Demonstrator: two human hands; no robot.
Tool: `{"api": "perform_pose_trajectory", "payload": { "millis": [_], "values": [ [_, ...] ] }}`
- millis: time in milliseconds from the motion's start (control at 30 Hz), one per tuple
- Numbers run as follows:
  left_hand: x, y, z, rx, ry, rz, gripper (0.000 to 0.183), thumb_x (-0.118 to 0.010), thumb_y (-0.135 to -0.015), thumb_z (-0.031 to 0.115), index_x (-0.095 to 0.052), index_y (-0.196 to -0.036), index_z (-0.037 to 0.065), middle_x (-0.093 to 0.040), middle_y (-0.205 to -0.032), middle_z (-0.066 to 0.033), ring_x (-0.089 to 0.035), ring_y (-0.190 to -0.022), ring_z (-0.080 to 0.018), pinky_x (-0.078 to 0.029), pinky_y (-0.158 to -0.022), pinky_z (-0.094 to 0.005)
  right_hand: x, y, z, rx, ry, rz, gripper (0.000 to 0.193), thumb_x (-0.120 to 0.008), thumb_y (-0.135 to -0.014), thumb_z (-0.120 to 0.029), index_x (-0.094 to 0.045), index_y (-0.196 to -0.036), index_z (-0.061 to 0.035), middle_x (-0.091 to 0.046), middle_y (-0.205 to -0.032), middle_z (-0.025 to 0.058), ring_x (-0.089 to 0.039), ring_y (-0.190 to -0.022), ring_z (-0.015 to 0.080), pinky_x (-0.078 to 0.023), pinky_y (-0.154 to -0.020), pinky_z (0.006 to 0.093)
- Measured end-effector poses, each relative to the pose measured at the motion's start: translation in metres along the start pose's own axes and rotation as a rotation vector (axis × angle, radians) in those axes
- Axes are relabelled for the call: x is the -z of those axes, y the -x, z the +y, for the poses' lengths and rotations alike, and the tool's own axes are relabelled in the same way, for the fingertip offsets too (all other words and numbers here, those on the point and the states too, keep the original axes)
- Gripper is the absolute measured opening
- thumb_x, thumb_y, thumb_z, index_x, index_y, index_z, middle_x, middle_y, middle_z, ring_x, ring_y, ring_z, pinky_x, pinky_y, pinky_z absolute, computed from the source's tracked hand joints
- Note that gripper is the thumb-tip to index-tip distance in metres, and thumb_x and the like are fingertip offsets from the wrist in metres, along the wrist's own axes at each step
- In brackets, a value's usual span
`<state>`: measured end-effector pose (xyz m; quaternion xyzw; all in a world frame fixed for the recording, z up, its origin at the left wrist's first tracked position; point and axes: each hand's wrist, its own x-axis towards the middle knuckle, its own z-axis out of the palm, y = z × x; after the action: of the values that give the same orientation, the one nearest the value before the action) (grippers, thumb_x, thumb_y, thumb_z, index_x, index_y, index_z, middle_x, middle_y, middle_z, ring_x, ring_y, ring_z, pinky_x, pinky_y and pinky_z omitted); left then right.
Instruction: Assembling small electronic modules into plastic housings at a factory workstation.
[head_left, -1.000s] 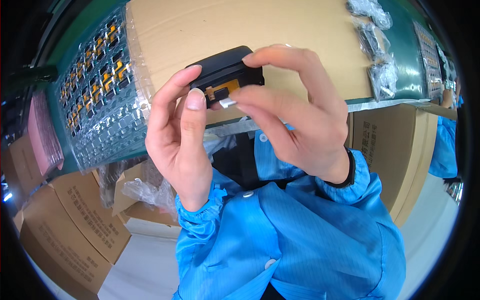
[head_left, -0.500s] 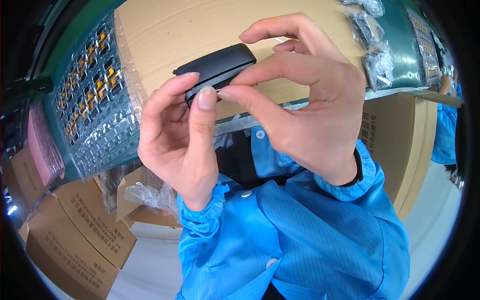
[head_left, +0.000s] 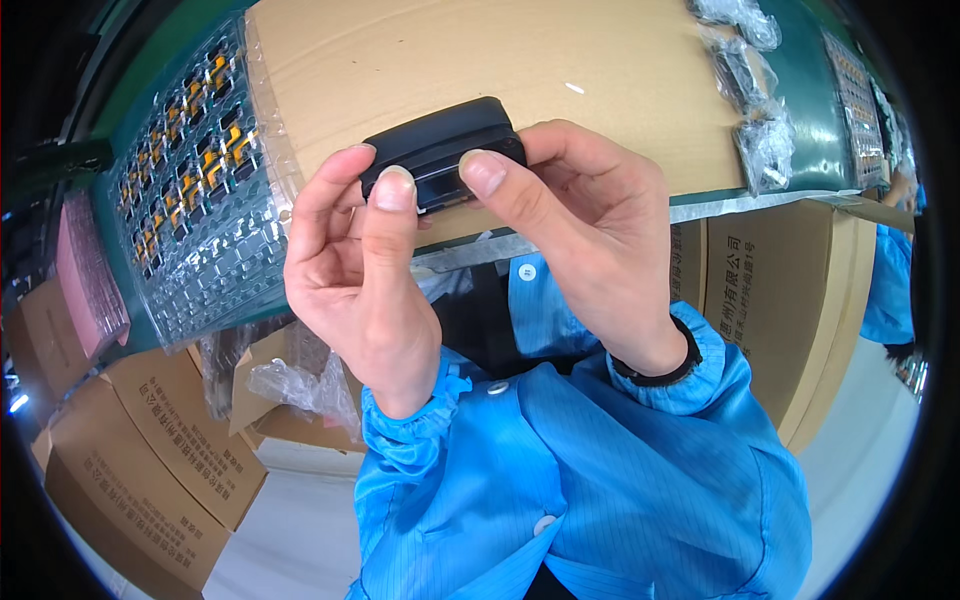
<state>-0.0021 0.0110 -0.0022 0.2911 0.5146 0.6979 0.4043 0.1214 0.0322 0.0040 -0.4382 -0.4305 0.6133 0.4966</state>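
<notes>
**A:** Starting from the left, what am I looking at?

**B:** Left of my left hand (head_left: pixel 355 290), the clear blister tray (head_left: pixel 195 190) of small black-and-yellow parts is lying on the green bench top (head_left: pixel 815 95). Below that hand, brown cartons (head_left: pixel 150 450) are sitting on the floor. The hand itself is closing on the black plastic casing (head_left: pixel 445 150): thumb pressing its near edge, fingers curling round its left end.

**A:** And what is changing?

**B:** A second ago the casing was turned so I was seeing a yellow-orange part inside it, with a small metal tab showing at my thumbs. Half a second ago it was already rolling over. Now I am seeing only its dark outer shell and a narrow slot along the near edge; the yellow part is hidden. I am also holding it higher and closer to the camera.

**A:** Meaning?

**B:** I am judging that the insert is seated and the casing is being turned for a check of its outside.

**A:** The other hand?

**B:** My right hand (head_left: pixel 600 250) is clamping the casing's right end, thumb on the near edge, fingers behind. Beyond both hands, the cardboard sheet (head_left: pixel 620 70) is covering the bench; right of it, bagged parts (head_left: pixel 765 150) are lying.
</notes>
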Motion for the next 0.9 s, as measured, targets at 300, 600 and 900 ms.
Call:
{"api": "perform_pose_trajectory", "payload": {
  "millis": [300, 600, 900],
  "values": [
    [-0.006, 0.003, 0.000, -0.043, -0.092, 0.019, 0.028, -0.064, -0.092, 0.005, -0.060, -0.118, -0.005, -0.066, -0.092, -0.0054, -0.061, -0.083, -0.0099, -0.045, -0.071, -0.0235, -0.013, -0.004, 0.011, -0.015, -0.256, 0.113, 0.010, -0.069, -0.088, -0.003, -0.067, -0.092, 0.0062, -0.069, -0.080, 0.0051, -0.062, -0.074, 0.0074, -0.050, -0.065, 0.0226],
    [-0.007, 0.001, -0.007, -0.044, -0.087, 0.053, 0.041, -0.069, -0.087, -0.001, -0.051, -0.125, -0.002, -0.064, -0.087, -0.0048, -0.060, -0.080, -0.0091, -0.047, -0.069, -0.0229, -0.018, -0.002, 0.017, -0.032, -0.267, 0.151, 0.013, -0.068, -0.090, -0.004, -0.066, -0.098, 0.0063, -0.069, -0.086, 0.0054, -0.061, -0.079, 0.0072, -0.049, -0.068, 0.0223],
    [-0.004, 0.004, -0.011, -0.153, -0.066, 0.049, 0.046, -0.067, -0.085, -0.010, -0.042, -0.122, 0.000, -0.064, -0.094, -0.0147, -0.064, -0.090, -0.0155, -0.051, -0.078, -0.0243, -0.021, -0.002, 0.019, 0.101, -0.124, 0.147, 0.010, -0.067, -0.091, -0.002, -0.063, -0.096, 0.0055, -0.067, -0.087, 0.0044, -0.059, -0.080, 0.0082, -0.048, -0.073, 0.0237]
  ]
}}
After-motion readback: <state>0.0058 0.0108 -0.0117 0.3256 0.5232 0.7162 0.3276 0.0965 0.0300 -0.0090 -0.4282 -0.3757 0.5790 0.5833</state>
